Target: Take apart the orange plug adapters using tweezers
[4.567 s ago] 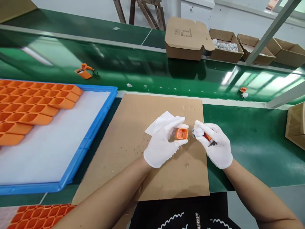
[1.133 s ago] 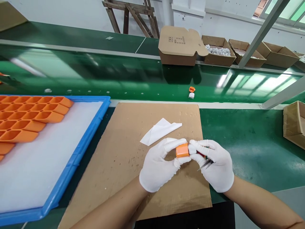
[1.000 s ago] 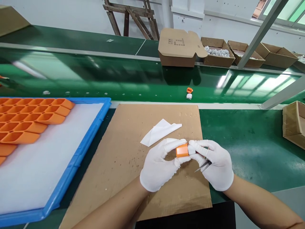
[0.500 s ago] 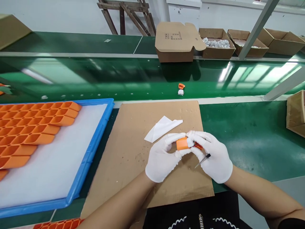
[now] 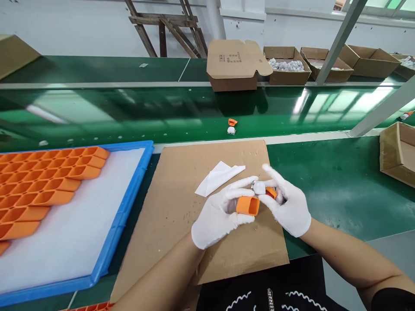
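Observation:
My left hand, in a white glove, grips a hollow orange plastic sleeve whose open end faces right. My gloved right hand pinches a small white part with an orange end just above the sleeve. Fingertips of the left hand reach the metallic left end of that part. White part and sleeve are apart, close together. Something dark shows under the right fingers, mostly hidden. Both hands are over a cardboard sheet, where a folded white cloth or paper lies behind them.
At left, a blue-rimmed tray holds rows of orange sleeves. Behind the cardboard runs a shiny green belt carrying a small orange-and-white piece. Cardboard boxes line the back shelf; another box stands at right.
The white part, earlier at the sleeve's right end, is now apart from it and above it. The thin metal tool below my right hand no longer shows clearly. The belt pieces have shifted left.

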Available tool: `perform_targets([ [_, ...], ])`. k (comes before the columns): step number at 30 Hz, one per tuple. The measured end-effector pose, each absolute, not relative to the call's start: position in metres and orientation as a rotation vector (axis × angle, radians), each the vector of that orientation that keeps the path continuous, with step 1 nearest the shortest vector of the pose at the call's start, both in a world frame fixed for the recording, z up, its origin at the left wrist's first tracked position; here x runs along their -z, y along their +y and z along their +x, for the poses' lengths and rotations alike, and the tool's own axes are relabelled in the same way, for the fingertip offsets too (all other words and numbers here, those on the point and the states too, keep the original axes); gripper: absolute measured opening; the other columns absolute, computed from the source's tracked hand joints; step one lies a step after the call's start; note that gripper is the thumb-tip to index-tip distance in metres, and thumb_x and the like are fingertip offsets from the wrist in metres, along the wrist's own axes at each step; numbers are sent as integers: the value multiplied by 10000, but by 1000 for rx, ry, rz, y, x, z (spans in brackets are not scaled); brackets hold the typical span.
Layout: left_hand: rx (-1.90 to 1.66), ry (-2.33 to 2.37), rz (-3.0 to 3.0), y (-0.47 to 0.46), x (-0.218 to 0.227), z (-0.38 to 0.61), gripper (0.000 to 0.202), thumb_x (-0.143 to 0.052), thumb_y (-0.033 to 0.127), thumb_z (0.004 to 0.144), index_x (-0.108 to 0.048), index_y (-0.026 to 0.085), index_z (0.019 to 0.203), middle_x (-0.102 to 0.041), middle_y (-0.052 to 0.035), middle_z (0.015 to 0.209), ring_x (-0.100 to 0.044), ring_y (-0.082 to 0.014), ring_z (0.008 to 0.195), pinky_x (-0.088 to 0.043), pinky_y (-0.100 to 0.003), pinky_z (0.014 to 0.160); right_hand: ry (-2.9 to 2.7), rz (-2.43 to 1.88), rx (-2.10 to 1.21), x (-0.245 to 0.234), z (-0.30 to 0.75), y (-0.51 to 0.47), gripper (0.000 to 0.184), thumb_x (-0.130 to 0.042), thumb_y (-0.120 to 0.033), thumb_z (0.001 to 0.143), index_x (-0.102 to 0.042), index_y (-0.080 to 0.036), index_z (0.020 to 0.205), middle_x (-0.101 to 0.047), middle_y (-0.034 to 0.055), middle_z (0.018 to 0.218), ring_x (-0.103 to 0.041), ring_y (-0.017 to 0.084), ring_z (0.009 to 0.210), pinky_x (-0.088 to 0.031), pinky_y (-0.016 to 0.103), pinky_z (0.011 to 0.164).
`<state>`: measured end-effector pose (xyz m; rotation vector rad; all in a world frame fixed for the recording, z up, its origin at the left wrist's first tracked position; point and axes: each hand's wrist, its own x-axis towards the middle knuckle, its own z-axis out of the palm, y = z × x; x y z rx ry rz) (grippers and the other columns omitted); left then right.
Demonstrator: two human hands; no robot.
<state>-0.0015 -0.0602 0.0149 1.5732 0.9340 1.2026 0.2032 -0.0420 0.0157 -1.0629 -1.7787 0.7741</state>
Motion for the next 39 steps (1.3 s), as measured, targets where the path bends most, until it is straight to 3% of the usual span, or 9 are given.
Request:
perform_targets([
  [3, -1217, 961, 1534, -62, -12, 3, 335, -849, 284, 753, -767, 328, 1074, -654, -75, 1391, -657, -301, 1228, -580, -513, 997, -1998, -982, -662, -11, 205, -41, 578, -570, -197, 966, -451, -363, 1507, -732, 3, 1047, -682, 128, 813, -585, 247, 742],
  [6, -1223, 1036, 1485, -65, -12, 6, 350, -852, 297, 739, -770, 302, 1079, -688, -89, 1338, -675, -295, 1190, -594, -490, 981, -2120, -942, -533, -9, 207, -41, 529, -522, -182, 991, -489, -373, 1483, -727, 21, 1110, -705, 149, 970, -587, 237, 786],
  [12, -1194, 1007, 1406, -64, -13, 6, 344, -838, 389, 757, -759, 305, 1081, -743, -83, 1219, -694, -290, 1133, -618, -465, 914, -1988, -959, -675, -12, 205, -40, 503, -558, -197, 972, -540, -349, 1451, -734, 2, 957, -685, 129, 813, -595, 257, 804],
  [16, -1250, 1029, 1534, -61, -13, -1, 321, -835, 446, 755, -761, 324, 1043, -693, -78, 1324, -512, -337, 1384, -433, -612, 1132, -1740, -1053, -894, -17, 204, -39, 465, -711, -227, 864, -664, -314, 1318, -756, -12, 945, -510, 86, 524, -571, 273, 595],
  [20, -1299, 1058, 1652, -60, -13, -4, 284, -839, 365, 767, -755, 328, 1035, -720, -66, 1250, -463, -338, 1424, -284, -655, 1216, -1525, -1085, -1052, -23, 205, -39, 258, -778, -218, 788, -786, -276, 1039, -769, 32, 1068, -684, 170, 777, -602, 348, 720],
  [24, -1269, 1162, 1466, -63, -13, -1, 289, -827, 302, 779, -742, 307, 1055, -626, -86, 1413, -450, -354, 1426, -426, -616, 1142, -1344, -1038, -1380, -29, 205, -36, 226, -776, -232, 783, -787, -243, 1008, -773, 35, 1008, -708, 238, 1001, -574, 462, 968],
  [28, -1282, 1143, 1323, -66, -14, 3, 298, -807, 243, 791, -740, 291, 1078, -578, -87, 1469, -499, -331, 1387, -576, -501, 1006, -1275, -1061, -1507, -31, 205, -33, 230, -793, -257, 766, -796, -251, 996, -777, 29, 1041, -706, 236, 1030, -578, 454, 976],
  [35, -1329, 1193, 1393, -69, -17, 5, 325, -837, 260, 767, -755, 298, 1080, -646, -76, 1391, -494, -318, 1399, -545, -498, 1063, -1654, -1040, -937, -29, 204, -44, 339, -793, -171, 795, -782, -293, 1111, -761, 9, 920, -654, 136, 678, -587, 298, 622],
  [39, -1363, 1178, 1474, -70, -16, 6, 372, -851, 224, 754, -745, 324, 1097, -743, -39, 1216, -588, -277, 1305, -510, -494, 1115, -1778, -816, -735, -34, 200, -46, 483, -737, -71, 843, -709, -344, 1240, -755, -34, 871, -667, 109, 703, -607, 251, 681],
])
